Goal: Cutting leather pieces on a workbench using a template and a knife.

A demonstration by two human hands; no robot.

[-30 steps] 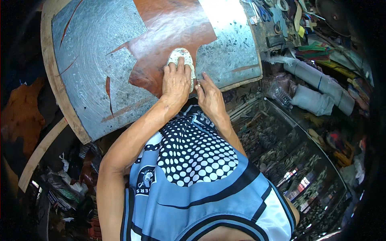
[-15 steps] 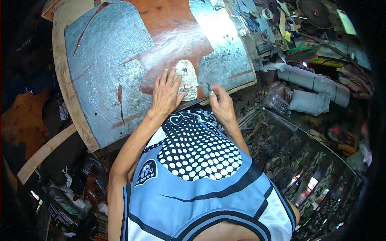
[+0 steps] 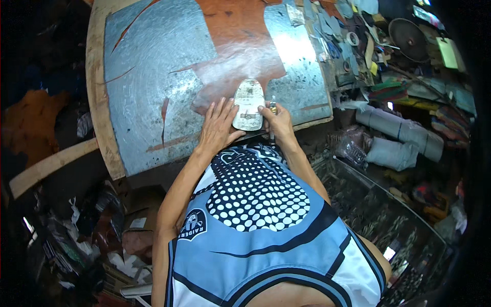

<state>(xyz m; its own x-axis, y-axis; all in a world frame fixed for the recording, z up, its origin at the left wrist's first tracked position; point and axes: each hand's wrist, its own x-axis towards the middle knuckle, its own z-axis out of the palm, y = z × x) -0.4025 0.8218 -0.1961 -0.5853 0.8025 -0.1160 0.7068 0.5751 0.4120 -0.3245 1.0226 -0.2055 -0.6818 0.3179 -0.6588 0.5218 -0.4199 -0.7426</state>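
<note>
A pale, worn template (image 3: 249,105), oval with one narrower end, lies on the lower end of a brown leather piece (image 3: 240,43). My left hand (image 3: 217,127) rests flat at the template's left side, fingers stretched over the leather and thumb near its lower end. At the other side my right hand (image 3: 279,123) is closed, its thumb at the template's right edge. Between those fingers is a slim metal tool (image 3: 273,106) with a brass-coloured part; its exact kind is hard to make out.
Under the leather is a scratched grey metal sheet (image 3: 148,66) on a wood-edged table (image 3: 97,92). Narrow leather scraps (image 3: 164,120) lie on it. To the right are tape rolls (image 3: 352,38), wrapped rolls (image 3: 391,128) and a glass-topped case (image 3: 383,204). Brown leather (image 3: 36,123) hangs at left.
My left hand has slid off the template's top to its left side. My right hand has come up against its right edge with the tool. The whole view has shifted.
</note>
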